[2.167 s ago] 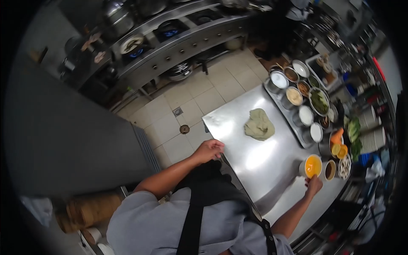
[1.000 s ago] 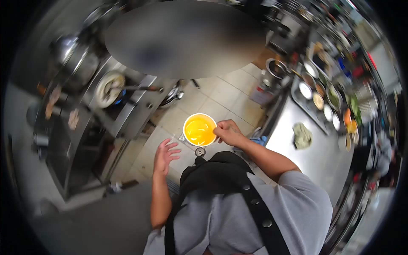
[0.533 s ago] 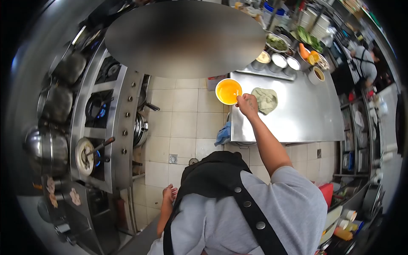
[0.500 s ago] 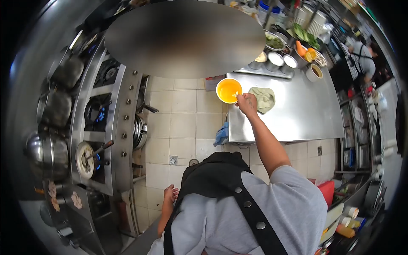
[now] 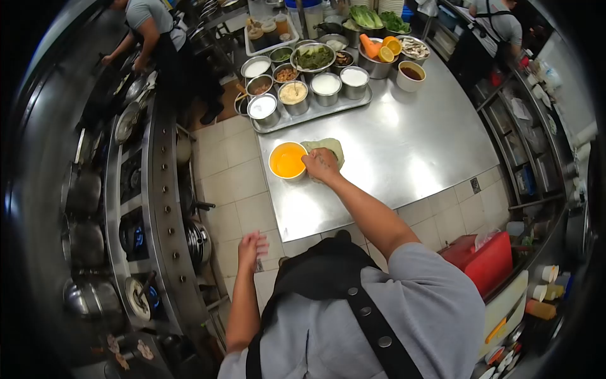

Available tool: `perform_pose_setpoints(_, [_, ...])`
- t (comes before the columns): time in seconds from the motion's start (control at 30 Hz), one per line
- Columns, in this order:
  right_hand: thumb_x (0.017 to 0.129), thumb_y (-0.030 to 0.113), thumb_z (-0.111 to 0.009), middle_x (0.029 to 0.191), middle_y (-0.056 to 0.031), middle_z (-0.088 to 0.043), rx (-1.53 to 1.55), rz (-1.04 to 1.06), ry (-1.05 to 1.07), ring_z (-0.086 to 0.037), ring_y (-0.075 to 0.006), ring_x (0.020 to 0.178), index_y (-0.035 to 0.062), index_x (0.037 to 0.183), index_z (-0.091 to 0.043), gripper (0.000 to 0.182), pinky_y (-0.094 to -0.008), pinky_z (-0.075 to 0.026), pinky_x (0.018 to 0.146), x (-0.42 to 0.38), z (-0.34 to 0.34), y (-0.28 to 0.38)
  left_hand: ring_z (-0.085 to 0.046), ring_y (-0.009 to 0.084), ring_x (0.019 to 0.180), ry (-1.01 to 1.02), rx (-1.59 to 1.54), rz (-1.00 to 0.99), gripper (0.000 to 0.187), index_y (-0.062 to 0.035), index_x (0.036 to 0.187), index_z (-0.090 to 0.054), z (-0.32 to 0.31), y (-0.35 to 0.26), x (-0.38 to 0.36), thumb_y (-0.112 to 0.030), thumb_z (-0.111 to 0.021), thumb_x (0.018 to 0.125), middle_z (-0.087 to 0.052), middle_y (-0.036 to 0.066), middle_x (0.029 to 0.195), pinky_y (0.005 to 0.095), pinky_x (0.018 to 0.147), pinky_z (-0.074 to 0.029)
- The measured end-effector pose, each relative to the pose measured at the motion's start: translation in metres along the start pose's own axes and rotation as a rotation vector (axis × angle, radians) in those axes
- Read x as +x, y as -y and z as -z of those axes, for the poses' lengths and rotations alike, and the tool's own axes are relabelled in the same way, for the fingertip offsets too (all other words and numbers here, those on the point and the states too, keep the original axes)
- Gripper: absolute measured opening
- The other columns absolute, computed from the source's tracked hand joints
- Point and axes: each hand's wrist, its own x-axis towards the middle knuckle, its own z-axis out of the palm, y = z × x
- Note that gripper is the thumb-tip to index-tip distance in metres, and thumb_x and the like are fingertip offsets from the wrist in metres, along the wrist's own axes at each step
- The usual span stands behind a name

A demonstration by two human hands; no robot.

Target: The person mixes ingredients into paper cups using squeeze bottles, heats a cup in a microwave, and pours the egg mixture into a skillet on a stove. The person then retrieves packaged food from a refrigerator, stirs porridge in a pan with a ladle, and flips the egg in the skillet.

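Note:
A white tub of orange-yellow liquid (image 5: 288, 160) is gripped at its right rim by my right hand (image 5: 322, 165), over the left part of the steel table (image 5: 404, 145). A pale green cloth (image 5: 332, 148) lies on the table, partly hidden behind the tub and that hand. My left hand (image 5: 253, 247) hangs over the tiled floor left of the table's front corner, slightly blurred, with its fingers apart and nothing in it.
A tray (image 5: 315, 111) holds several metal food containers. Beyond it stand a bowl with carrot and orange halves (image 5: 377, 58) and a cup of dark liquid (image 5: 410, 76). The stove (image 5: 151, 208) at left has lit burners and a pan (image 5: 137, 298). Co-workers stand at both far corners.
The view has turned, bringing the food tray fully into sight. My right hand and the tub are now over the table rather than past its left edge. My left hand is raised further forward.

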Motion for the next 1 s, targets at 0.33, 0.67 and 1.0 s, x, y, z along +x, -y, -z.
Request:
perform_pose_setpoints(0.33, [0.085, 0.028, -0.053, 0.104, -0.0158, -0.064, -0.181, 0.087, -0.013, -0.058, -0.0334, 0.101, 0.0053, 0.104, -0.061, 0.03, -0.0424, -0.046, 0.088, -0.015, 0.051, -0.051, -0.064, 0.0253, 0.083, 0.168, 0.028, -0.171, 0.064, -0.0034, 0.141, -0.019, -0.118, -0.12, 0.048, -0.02, -0.055, 0.091, -0.059, 0.021, 0.113, 0.035, 0.065, -0.054])
perform_pose_setpoints(0.67, [0.08, 0.027, -0.064, 0.124, -0.0186, -0.051, -0.309, 0.179, -0.026, -0.047, -0.0348, 0.117, 0.0029, 0.12, -0.053, 0.047, -0.0431, -0.04, 0.097, -0.046, 0.058, -0.076, -0.061, 0.0321, 0.089, 0.444, 0.041, -0.076, 0.063, -0.0062, 0.138, -0.025, -0.128, -0.116, 0.091, -0.035, -0.056, 0.091, -0.048, 0.019, 0.115, 0.0413, 0.069, -0.053])
perform_pose_setpoints(1.0, [0.08, 0.023, -0.065, 0.103, -0.0142, -0.058, 0.005, -0.087, -0.654, -0.054, -0.0313, 0.103, 0.0061, 0.107, -0.059, 0.032, -0.0402, -0.043, 0.091, -0.265, 0.098, -0.122, -0.061, 0.0324, 0.085, 0.467, 0.045, -0.079, 0.05, -0.0006, 0.123, -0.04, -0.15, -0.129, 0.123, -0.033, -0.055, 0.088, -0.043, 0.016, 0.108, 0.0423, 0.068, -0.053])
